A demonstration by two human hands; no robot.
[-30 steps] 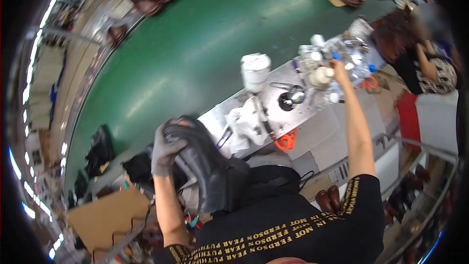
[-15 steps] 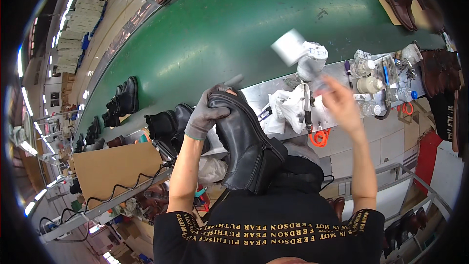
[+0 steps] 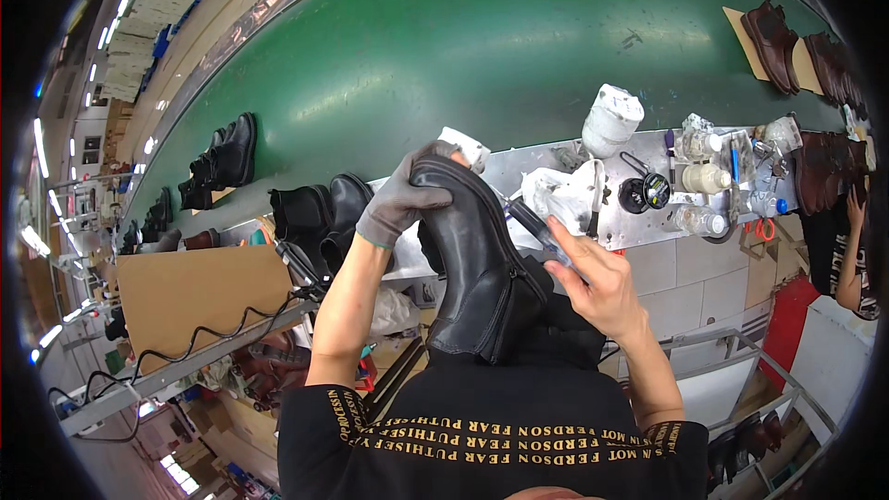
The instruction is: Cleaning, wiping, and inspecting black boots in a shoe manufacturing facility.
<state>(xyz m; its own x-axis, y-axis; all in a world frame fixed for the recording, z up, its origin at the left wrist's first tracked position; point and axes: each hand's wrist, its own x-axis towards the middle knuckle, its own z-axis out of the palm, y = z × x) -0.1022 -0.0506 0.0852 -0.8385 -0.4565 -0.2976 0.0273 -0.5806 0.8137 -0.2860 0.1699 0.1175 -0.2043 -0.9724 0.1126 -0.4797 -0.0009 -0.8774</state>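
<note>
My left hand [image 3: 407, 202], in a grey glove, is closed around the toe end of a black leather ankle boot [image 3: 474, 259]. The boot is tilted in front of my chest, its shaft toward me and a zip along its side. My bare right hand [image 3: 597, 280] grips a dark-handled tool [image 3: 535, 224] beside the sole edge. A white block-like piece [image 3: 463, 148] beyond the toe lines up with the handle and appears to be its head; the boot hides the part between. The tool's exact kind cannot be made out.
A metal shelf [image 3: 519, 156] borders the green table [image 3: 417, 56]. On it are a white rag [image 3: 560, 196], a white-wrapped container [image 3: 611, 120], a round black object [image 3: 644, 193] and several bottles [image 3: 706, 178]. Black boots [image 3: 301, 218] and a cardboard sheet [image 3: 204, 306] are at left.
My right hand has come left and down from above the shelf to the boot, bringing the tool with it. The round black object is now uncovered. My left hand still holds the boot.
</note>
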